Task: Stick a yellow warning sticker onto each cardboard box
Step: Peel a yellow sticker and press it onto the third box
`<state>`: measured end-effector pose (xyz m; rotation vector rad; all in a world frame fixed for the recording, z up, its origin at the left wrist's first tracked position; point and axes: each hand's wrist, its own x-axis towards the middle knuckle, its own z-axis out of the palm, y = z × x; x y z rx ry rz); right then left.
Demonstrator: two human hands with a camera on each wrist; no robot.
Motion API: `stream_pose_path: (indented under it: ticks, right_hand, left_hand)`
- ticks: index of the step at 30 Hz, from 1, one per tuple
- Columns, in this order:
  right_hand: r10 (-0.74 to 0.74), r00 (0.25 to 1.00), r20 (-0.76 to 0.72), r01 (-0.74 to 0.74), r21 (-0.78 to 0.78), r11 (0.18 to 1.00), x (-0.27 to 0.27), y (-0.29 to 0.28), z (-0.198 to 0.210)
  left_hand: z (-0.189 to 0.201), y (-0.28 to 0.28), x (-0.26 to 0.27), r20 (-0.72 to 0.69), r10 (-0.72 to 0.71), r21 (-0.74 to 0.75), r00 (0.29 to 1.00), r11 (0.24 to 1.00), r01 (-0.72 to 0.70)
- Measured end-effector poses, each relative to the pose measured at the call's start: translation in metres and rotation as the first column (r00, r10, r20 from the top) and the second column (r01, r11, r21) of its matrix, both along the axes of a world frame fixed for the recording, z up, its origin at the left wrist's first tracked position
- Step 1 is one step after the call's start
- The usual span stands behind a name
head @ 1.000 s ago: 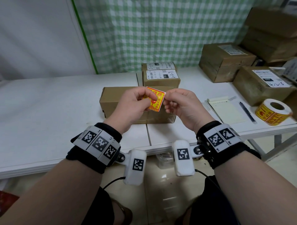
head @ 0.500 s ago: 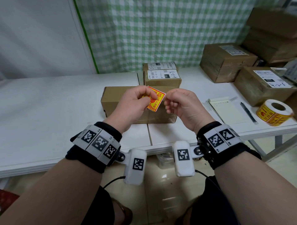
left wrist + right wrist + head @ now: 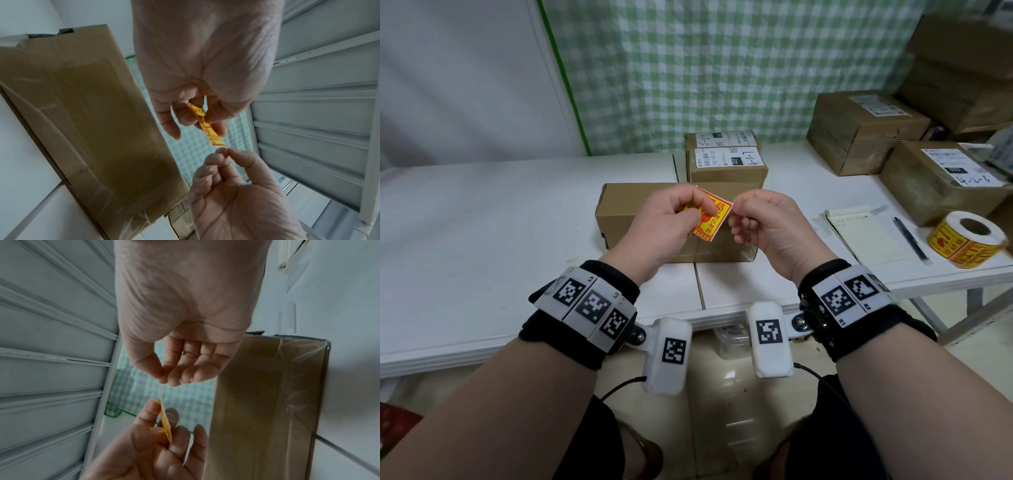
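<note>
A yellow and red warning sticker [image 3: 714, 219] is held in the air above a plain cardboard box [image 3: 619, 212] that lies on the white table. My left hand [image 3: 697, 209] pinches the sticker's left part between thumb and fingers. My right hand [image 3: 734, 209] pinches the sticker's upper right corner, with its other fingers curled. In the left wrist view the sticker [image 3: 213, 136] shows edge-on, with the right hand's fingertips [image 3: 223, 150] at its far end. In the right wrist view a thin pale edge runs from the right hand [image 3: 162, 380] down to the sticker [image 3: 167, 430].
Two small labelled boxes [image 3: 726, 164] are stacked behind the plain box. Two bigger boxes [image 3: 859, 130] [image 3: 935, 181] stand at the right, with more piled behind them. A sticker roll [image 3: 969, 240], a notepad [image 3: 866, 236] and a pen [image 3: 909, 240] lie near the right front edge.
Both hands stay almost in place above the box. The sticker has tilted slightly and the right fingertips now sit at its corner.
</note>
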<state>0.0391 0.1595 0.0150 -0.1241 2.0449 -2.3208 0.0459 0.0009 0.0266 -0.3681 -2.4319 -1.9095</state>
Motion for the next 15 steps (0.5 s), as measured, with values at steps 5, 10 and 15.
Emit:
stream_pose_path:
  ticks: [5, 10, 15]
  right_hand:
    - [0.011, 1.000, 0.008, -0.011, -0.028, 1.000, 0.0008, -0.0014, 0.0011]
    - [0.029, 1.000, -0.002, -0.029, -0.058, 0.998, 0.0010, -0.0030, 0.0003]
    - [0.023, 0.999, -0.032, -0.025, -0.050, 0.998, 0.0017, -0.0034, -0.0011]
  left_hand:
    - [-0.0009, 0.0004, 0.0000, 0.010, -0.006, -0.008, 1.000, 1.000, 0.006]
    - [-0.0018, 0.0019, 0.0003, 0.020, -0.057, -0.017, 0.998, 0.998, 0.057]
    - [-0.0017, 0.0020, 0.0015, -0.055, -0.049, -0.150, 0.997, 0.988, 0.040]
